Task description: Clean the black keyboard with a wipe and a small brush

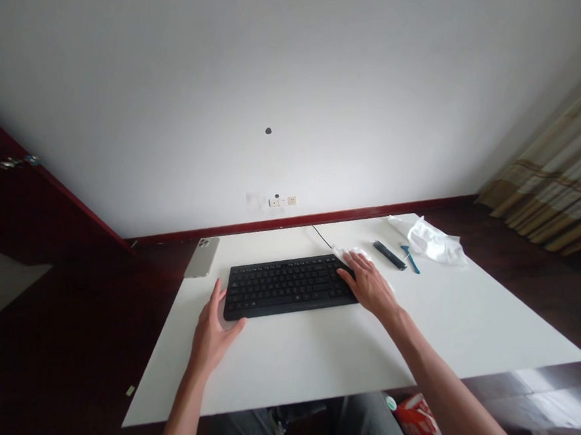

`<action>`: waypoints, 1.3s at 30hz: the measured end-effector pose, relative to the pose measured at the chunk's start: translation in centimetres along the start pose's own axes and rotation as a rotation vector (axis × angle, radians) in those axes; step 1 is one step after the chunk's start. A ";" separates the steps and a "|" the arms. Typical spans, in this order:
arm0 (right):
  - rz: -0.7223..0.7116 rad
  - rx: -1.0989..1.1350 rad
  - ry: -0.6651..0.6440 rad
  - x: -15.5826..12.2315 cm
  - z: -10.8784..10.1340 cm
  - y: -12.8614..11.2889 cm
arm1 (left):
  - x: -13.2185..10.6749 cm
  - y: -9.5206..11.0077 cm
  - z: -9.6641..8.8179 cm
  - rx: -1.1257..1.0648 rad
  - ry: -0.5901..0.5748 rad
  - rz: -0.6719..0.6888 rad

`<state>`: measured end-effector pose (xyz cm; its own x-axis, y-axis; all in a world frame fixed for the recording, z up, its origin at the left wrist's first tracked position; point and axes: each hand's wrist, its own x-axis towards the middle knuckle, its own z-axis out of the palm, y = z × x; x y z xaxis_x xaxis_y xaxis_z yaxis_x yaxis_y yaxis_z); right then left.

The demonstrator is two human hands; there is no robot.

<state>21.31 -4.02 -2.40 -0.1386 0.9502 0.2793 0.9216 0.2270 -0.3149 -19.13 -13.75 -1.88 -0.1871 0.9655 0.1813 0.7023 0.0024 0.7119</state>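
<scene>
A black keyboard (286, 284) lies across the middle of a white table (311, 356), its cable running off toward the wall. My left hand (213, 334) rests against the keyboard's left end, fingers stretched up along its edge and thumb at the front corner. My right hand (369, 285) lies flat on the keyboard's right end, pressing on a white wipe (346, 252) that sticks out beyond the fingertips.
A silver phone (202, 257) lies face down at the table's far left corner. To the right of the keyboard lie a black bar-shaped tool (389, 255), a blue brush (411, 258) and a crumpled clear plastic bag (431, 241). A red packet (419, 416) sits below the table edge.
</scene>
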 end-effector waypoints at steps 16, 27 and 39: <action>0.057 -0.014 -0.004 0.9 -0.7 0.8 | 0.0 0.2 -0.1 0.016 0.008 0.017; 0.043 0.079 0.071 -9.3 -0.5 1.3 | 0.1 -0.5 0.2 0.033 0.017 0.043; 0.119 0.119 -0.028 -4.7 -0.9 1.5 | 0.2 -0.7 0.3 0.038 0.032 0.054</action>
<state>23.63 -8.32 -3.39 -0.0429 0.9769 0.2093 0.8830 0.1350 -0.4496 -19.43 -13.45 -2.51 -0.1696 0.9555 0.2413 0.7376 -0.0393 0.6740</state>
